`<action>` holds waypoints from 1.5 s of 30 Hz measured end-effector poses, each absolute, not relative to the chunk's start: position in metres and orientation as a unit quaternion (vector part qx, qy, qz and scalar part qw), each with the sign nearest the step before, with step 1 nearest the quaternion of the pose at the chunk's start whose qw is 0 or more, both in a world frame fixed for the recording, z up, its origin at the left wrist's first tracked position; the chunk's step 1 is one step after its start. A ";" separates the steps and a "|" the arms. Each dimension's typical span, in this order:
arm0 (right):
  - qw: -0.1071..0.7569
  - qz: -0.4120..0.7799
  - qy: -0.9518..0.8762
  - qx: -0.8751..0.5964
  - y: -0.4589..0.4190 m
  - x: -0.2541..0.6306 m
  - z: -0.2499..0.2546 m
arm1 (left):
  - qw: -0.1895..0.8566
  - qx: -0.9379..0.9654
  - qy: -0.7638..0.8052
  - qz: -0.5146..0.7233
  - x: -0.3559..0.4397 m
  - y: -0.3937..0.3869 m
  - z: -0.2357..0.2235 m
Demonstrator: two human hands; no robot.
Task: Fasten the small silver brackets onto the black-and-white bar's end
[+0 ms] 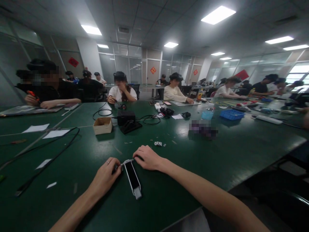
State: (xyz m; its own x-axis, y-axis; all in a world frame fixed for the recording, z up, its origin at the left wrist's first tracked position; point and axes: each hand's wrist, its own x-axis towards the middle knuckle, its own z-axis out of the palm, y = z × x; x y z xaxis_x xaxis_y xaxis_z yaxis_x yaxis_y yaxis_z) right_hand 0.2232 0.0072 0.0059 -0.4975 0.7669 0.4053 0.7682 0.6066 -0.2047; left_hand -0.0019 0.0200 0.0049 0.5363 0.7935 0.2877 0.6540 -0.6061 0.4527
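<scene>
A long narrow device [132,177] with a black face and silver frame lies flat on the green table [169,193] in front of me. My left hand [106,174] is closed beside its top left corner, fingers pinched on something I cannot make out. My right hand [147,158] is closed at the top right corner, fingertips pressed on a thin silver part at the device's upper end. Tiny loose parts [158,143] lie just beyond my right hand.
A small cardboard box [102,125], a black unit with cables [129,121], paper slips [56,133] and a long black cable [48,158] lie on the table. A blue tray [231,114] stands at the right. Several other people sit working along the far side.
</scene>
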 end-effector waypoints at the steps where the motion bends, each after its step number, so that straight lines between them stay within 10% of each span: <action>1: 0.233 0.011 -0.868 -0.437 0.004 0.223 0.005 | 0.149 0.864 0.420 0.236 -0.002 0.020 0.005; 45: 0.208 -0.037 -0.865 -0.455 0.006 0.244 0.016 | 0.165 0.875 0.395 0.225 -0.005 0.022 0.002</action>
